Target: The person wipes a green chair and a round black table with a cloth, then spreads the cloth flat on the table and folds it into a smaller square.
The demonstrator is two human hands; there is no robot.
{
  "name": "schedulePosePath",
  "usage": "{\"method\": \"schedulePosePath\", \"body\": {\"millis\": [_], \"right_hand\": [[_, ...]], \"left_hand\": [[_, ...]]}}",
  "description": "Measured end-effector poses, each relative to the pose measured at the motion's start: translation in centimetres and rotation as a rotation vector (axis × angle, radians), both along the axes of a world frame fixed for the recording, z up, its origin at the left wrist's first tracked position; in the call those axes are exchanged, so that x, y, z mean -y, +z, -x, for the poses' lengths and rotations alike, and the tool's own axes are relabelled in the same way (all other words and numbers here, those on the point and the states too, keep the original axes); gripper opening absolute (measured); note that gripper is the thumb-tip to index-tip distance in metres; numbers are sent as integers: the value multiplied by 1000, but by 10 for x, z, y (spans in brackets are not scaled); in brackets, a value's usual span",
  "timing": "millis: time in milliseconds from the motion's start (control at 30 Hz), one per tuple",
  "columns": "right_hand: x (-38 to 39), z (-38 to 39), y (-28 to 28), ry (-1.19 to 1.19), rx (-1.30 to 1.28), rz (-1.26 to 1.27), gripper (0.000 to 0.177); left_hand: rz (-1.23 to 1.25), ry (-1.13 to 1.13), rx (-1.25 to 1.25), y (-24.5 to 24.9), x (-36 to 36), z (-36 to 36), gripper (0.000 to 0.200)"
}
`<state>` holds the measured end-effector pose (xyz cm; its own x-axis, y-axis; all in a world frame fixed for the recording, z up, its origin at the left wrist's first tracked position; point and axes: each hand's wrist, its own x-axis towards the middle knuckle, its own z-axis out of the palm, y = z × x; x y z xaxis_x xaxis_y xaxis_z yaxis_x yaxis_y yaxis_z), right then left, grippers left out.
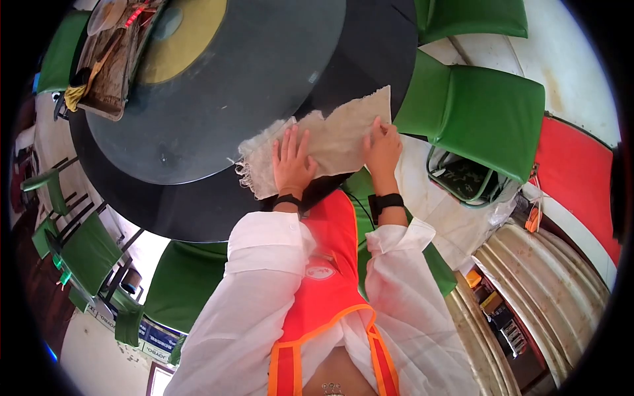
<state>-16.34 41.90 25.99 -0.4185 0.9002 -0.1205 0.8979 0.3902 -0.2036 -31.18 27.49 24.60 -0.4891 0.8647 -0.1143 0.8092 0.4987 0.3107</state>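
Observation:
A beige piece of cloth with a frayed left end and a jagged top edge lies across the near edge of the dark round table. My left hand rests flat on the cloth's left half, fingers spread. At the cloth's right part is my right hand, its fingers bent and drawn together on the fabric near the right edge. Black bands circle both wrists.
A grey glass turntable covers the table's middle. On it at the upper left is a worn tray with tools and a yellow-black glove. Green chairs surround the table. A beige curtain hangs at the lower right.

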Motion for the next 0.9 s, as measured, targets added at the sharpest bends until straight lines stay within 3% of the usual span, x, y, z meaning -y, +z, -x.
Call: {"method": "schedulePosePath", "body": {"millis": [433,533,767,900], "right_hand": [[22,-14,12,151,-36,91,50],[30,-15,17,84,-17,193,52],[28,-8,20,71,19,172,58],[19,-6,12,116,-15,13,59]], "left_hand": [[-20,-3,1,-3,1,-1,62],[-22,-5,-5,-3,0,0,62],[-39,-2,-7,-4,0,0,62],[-39,0,-4,-3,0,0,62]]}}
